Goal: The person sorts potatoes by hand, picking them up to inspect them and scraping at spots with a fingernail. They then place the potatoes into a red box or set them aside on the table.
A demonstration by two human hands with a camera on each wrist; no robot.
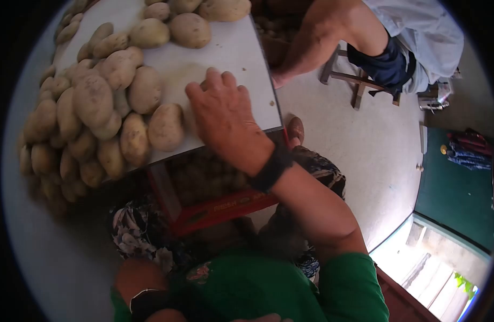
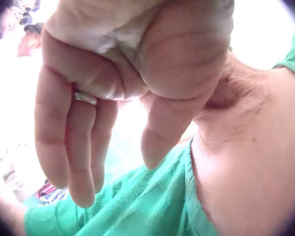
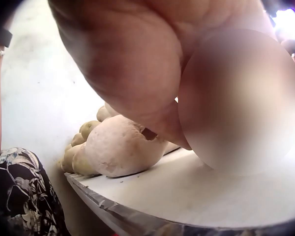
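My right hand [image 1: 224,110] is bent palm-down over the white tabletop [image 1: 225,51], just right of a large potato [image 1: 166,127]. Its fingers curve towards the surface; whether they grip anything is hidden. In the right wrist view, a blurred oval covers the area beside the palm [image 3: 123,59], and a pale potato [image 3: 123,146] rests on the table behind. My left hand [image 2: 123,83], wearing a ring [image 2: 85,98], hangs in front of the green shirt [image 2: 132,201] with fingers loosely extended and nothing in them.
Potatoes [image 1: 93,100] are piled along the table's left side, with more [image 1: 190,30] at the far end. A red box of potatoes [image 1: 225,206] stands below the table edge. Another person's bare leg [image 1: 322,37] and a wooden stool [image 1: 359,86] are at the upper right.
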